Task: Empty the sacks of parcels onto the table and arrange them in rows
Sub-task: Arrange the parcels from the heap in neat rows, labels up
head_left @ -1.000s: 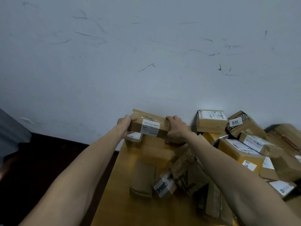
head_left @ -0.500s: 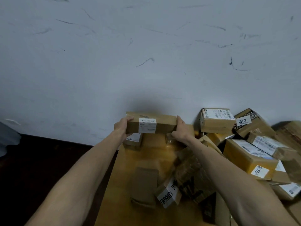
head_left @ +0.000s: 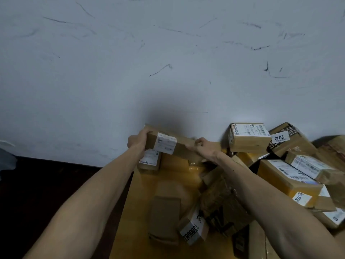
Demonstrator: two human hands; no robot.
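Yellow-brown tabletop (head_left: 141, 193) is standing against a scuffed pale wall (head_left: 168, 53), in dim light. Nearest the camera, a flat brown parcel (head_left: 165, 217) and a tape-wrapped parcel (head_left: 193, 228) are lying loose. To the right, a heap of parcels (head_left: 289, 176) is still sitting unsorted and running off frame. Both forearms are reaching forward over these. At the far left corner the left hand (head_left: 137, 142) is gripping the left end of a long labelled parcel (head_left: 171, 146), with its fingers curled round the end. The right hand (head_left: 204, 149) is gripping the other end, fingers curled over the top edge. Neither hand is nearer, as each is taking one end. The parcel's long axis is running left to right, roughly along the wall and tilted, with the left end higher. It is hanging just above a small labelled parcel (head_left: 149, 160); I cannot tell whether the two are touching. Judgement: the set-down is turning on levelling that axis with the wall, in the gap left of the box against the wall (head_left: 248, 137).
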